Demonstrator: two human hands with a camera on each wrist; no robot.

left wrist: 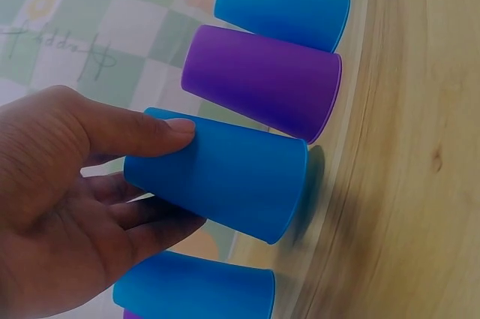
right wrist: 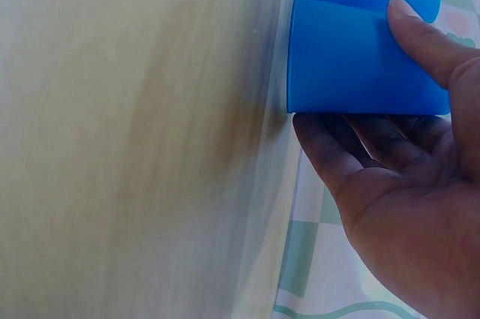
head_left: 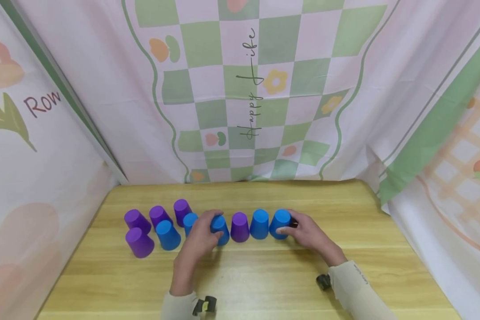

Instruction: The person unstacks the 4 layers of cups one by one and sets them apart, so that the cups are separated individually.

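Upside-down plastic cups stand across the wooden table. My left hand [head_left: 200, 238] grips a blue cup [left wrist: 232, 176] from the side, thumb on its near face and fingers behind; the cup's rim is close over the tabletop, with a shadow beside it. At the right end of the row, my right hand [head_left: 309, 233] holds another blue cup [right wrist: 360, 60] between thumb and fingers. Between the two held cups stand a purple cup [head_left: 240, 227] and a blue cup [head_left: 259, 224]. The right hand's cup sits right up against that blue one.
Left of my left hand are a blue cup [head_left: 189, 221], partly hidden by the hand, another blue cup [head_left: 168, 235], and several purple cups [head_left: 140, 243]. A patterned curtain [head_left: 240, 102] hangs behind the table [head_left: 263, 280], with more cloth at both sides.
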